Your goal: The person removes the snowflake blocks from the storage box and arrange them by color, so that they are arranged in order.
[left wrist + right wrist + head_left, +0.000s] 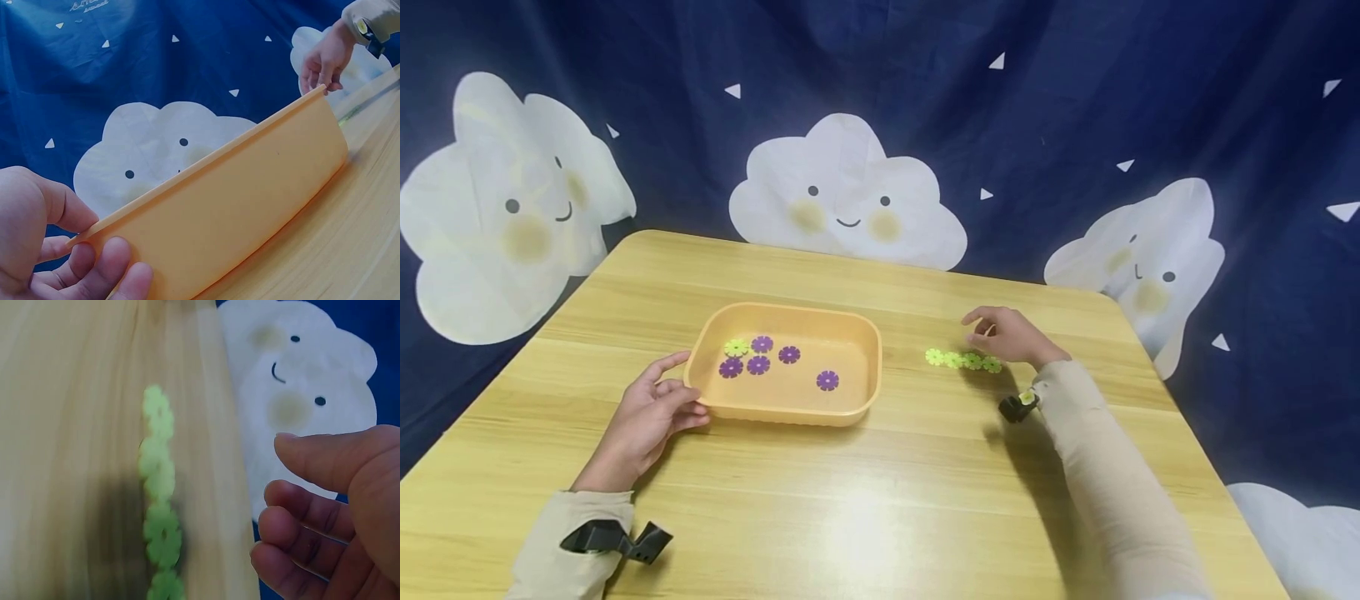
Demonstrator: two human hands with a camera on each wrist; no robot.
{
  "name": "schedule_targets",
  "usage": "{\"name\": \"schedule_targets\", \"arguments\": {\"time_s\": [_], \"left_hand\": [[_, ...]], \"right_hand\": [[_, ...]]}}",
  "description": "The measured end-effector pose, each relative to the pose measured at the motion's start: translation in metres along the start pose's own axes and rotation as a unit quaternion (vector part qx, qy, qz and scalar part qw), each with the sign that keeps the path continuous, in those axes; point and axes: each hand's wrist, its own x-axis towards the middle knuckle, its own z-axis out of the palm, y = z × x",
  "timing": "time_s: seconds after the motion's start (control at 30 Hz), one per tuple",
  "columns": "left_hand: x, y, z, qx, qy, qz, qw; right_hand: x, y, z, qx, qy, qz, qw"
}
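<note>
My left hand [651, 412] pinches the left end of a shallow orange plastic tray [790, 417], thumb on the rim and fingers against the outer wall. Inside the tray lie several purple snowflake discs [758, 365] and one yellow-green snowflake disc [736, 347]. To the right of the tray, a row of several yellow-green snowflake discs [159, 469], joined end to end, lies on the table. Above that row hovers my right hand [1009, 333], holding nothing, its fingers loosely bent and apart from the thumb in the right wrist view.
The wooden table [880, 500] reaches back to a dark blue curtain [880, 50] printed with white clouds and small triangles. Black wrist straps [598, 536] sit on both beige sleeves. My right forearm [1112, 467] crosses over the table's right side.
</note>
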Motion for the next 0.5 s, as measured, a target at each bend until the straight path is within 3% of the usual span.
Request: {"name": "schedule_targets", "arguments": {"time_s": [0.5], "left_hand": [[-0.001, 0.001, 0.001, -0.001, -0.001, 0.0, 1.0]], "right_hand": [[0.031, -0.044, 0.011, -0.006, -0.011, -0.051, 0.999]]}}
